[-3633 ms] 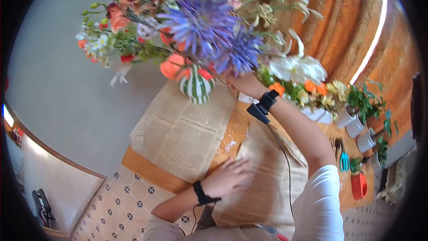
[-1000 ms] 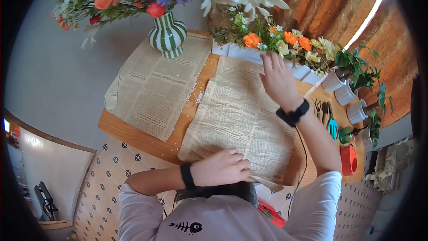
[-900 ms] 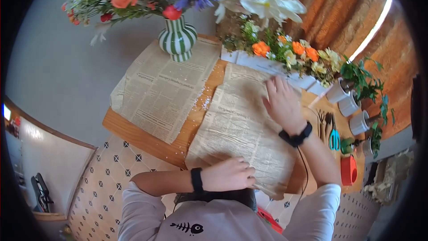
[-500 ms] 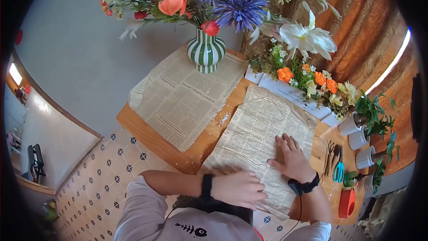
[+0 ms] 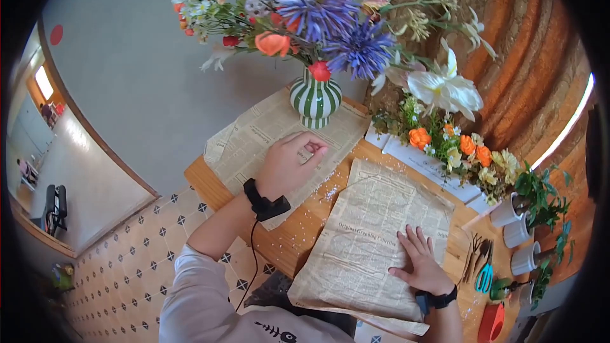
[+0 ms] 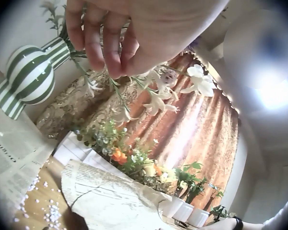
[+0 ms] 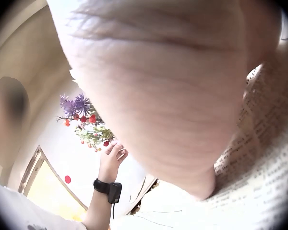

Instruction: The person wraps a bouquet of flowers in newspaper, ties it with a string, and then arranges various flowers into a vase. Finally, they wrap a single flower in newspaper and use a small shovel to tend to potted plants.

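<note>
My right hand rests with spread fingers on a sheet of printed brown newspaper on the wooden table. That sheet looks creased and a little raised. My left hand is over a second newspaper sheet, its fingers loosely bent and nothing visible between them. Just beyond it stands a green-and-white striped vase full of artificial flowers. In the left wrist view the bent fingers overlap the flower stems, with the vase at the left. The right wrist view is mostly filled by my right hand.
White crumbs lie scattered between the sheets. Along the back runs a row of flowers in white planters, then small potted plants. Teal-handled scissors, small tools and a red object lie at the right edge.
My left hand has left the near edge of the front sheet and risen forward-left toward the vase. My right hand, earlier up among the flowers, then over the sheet, now stays flat on it.
</note>
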